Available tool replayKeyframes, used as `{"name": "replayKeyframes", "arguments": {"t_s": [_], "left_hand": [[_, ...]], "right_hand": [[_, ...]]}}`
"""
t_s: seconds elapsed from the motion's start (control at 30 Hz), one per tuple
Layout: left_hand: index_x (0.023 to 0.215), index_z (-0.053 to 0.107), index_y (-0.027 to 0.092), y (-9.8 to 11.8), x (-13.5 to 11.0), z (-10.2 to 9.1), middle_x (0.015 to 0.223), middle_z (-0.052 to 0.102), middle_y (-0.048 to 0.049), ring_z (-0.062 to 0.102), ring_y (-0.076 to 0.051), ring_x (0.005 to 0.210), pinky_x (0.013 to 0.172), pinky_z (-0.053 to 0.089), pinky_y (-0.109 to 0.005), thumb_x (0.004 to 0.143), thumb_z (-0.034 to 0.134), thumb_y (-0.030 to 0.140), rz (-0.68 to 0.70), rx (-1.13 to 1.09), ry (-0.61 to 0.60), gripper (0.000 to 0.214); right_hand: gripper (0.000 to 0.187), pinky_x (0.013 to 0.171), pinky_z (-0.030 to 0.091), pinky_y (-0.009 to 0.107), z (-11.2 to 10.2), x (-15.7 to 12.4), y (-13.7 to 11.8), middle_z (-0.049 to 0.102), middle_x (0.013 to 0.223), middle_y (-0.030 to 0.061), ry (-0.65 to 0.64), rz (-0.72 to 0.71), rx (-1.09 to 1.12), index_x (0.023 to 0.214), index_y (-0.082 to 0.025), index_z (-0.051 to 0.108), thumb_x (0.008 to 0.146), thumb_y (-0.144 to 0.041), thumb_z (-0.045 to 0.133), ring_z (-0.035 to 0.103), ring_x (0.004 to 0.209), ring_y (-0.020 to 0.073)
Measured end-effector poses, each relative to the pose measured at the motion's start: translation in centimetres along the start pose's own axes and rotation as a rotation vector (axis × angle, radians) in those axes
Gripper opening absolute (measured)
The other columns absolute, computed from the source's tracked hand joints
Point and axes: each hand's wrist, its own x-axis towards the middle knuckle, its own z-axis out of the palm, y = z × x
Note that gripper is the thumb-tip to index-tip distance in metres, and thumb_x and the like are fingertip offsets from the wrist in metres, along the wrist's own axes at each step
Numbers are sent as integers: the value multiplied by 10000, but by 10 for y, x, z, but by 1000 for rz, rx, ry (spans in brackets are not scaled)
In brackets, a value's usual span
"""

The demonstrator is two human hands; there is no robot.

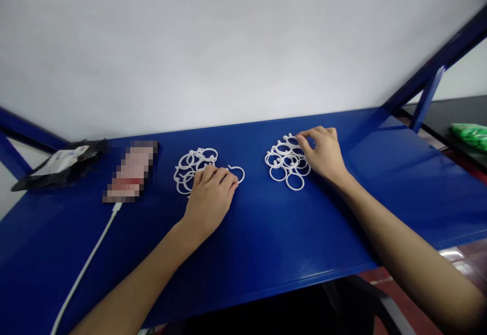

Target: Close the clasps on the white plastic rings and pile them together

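Observation:
Two heaps of thin white plastic rings, curtain rings by their look, lie on a blue table [266, 233]. Each ring has a small knob or eyelet. My left hand [212, 193] covers the lower right of the left heap [189, 166]. Its fingers are bent and close together, and one white ring [244, 174] sticks out past them by the thumb. At the upper right edge of the right heap [288, 165], my right hand [323, 151] has thumb and forefinger pinched on a white ring [292, 137]. The palm hides some rings there.
On the left lies a phone [131, 170], blurred out, with a white charging cable [89, 264] running to the front edge. Beyond it is a black plastic bag [63, 165] with a label. Blue metal braces [429, 96] rise at both ends. A green package [470, 136] sits far right.

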Motion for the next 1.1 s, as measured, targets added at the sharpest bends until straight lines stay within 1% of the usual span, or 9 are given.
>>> {"name": "replayKeyframes", "arguments": {"t_s": [0.13, 0.2, 0.3, 0.4, 0.53, 0.7, 0.83, 0.97, 1.1], "left_hand": [[918, 662, 194, 5, 3, -6, 879, 700, -44, 554, -240, 892, 789, 394, -394, 951, 580, 194, 33, -6, 72, 89], [934, 659, 194, 8, 4, -10, 874, 704, -31, 563, -224, 882, 791, 405, -382, 942, 604, 190, 75, -29, 146, 55], [961, 661, 200, 14, 4, -17, 859, 712, -10, 567, -203, 853, 808, 414, -373, 908, 662, 169, 171, -55, 252, 61], [952, 663, 204, 20, 3, -21, 851, 722, 4, 555, -193, 823, 820, 421, -371, 894, 675, 139, 270, -50, 301, 87], [997, 664, 210, 25, 1, -22, 902, 724, -4, 569, -186, 845, 843, 461, -360, 900, 654, 113, 358, -85, 283, 138], [1181, 590, 239, 22, -1, -20, 1029, 667, -52, 608, -178, 945, 854, 516, -326, 938, 643, 246, 171, -282, 315, 249], [1127, 611, 210, 14, 0, -15, 956, 667, -52, 605, -172, 902, 836, 517, -330, 985, 550, 370, 92, -425, 255, 222], [961, 657, 211, 12, 3, -13, 832, 706, -13, 600, -157, 806, 780, 497, -322, 964, 583, 378, 99, -523, 210, 183], [900, 645, 213, 18, 2, -12, 779, 717, 7, 595, -157, 781, 762, 472, -328, 942, 621, 360, 81, -540, 225, 154]], "right_hand": [[256, 929, 423, 468, -13, -7, -19, 714, 971, 79, 69, -71, 33, 930, -223, 721, 981, -349, 504, 556, 979, 282], [237, 921, 439, 465, -20, -15, -36, 721, 971, 70, 28, -121, 118, 943, -234, 713, 985, -349, 510, 588, 954, 268], [204, 863, 495, 417, -24, -33, -66, 730, 989, 66, -180, -171, 348, 1027, -230, 691, 981, -358, 538, 642, 897, 232], [232, 713, 534, 308, -21, -51, -88, 724, 894, 32, -407, -79, 594, 1113, -215, 646, 972, -383, 569, 671, 782, 173], [241, 669, 534, 265, -14, -62, -94, 684, 804, -7, -436, -31, 723, 1204, -213, 578, 983, -302, 541, 659, 711, 134], [193, 612, 534, 238, -16, -63, -90, 678, 759, -27, -461, 12, 848, 1161, -231, 597, 1013, -313, 503, 642, 615, 101], [175, 568, 528, 216, -16, -67, -91, 687, 724, -27, -529, 7, 931, 1086, -215, 636, 1001, -340, 549, 645, 591, 95], [164, 567, 514, 199, -16, -68, -90, 688, 741, -12, -580, -130, 860, 1010, -191, 662, 1008, -300, 540, 657, 615, 91], [161, 652, 535, 214, -19, -66, -86, 733, 907, 35, -522, -334, 775, 1047, -174, 662, 1021, -230, 513, 688, 731, 104]]}}
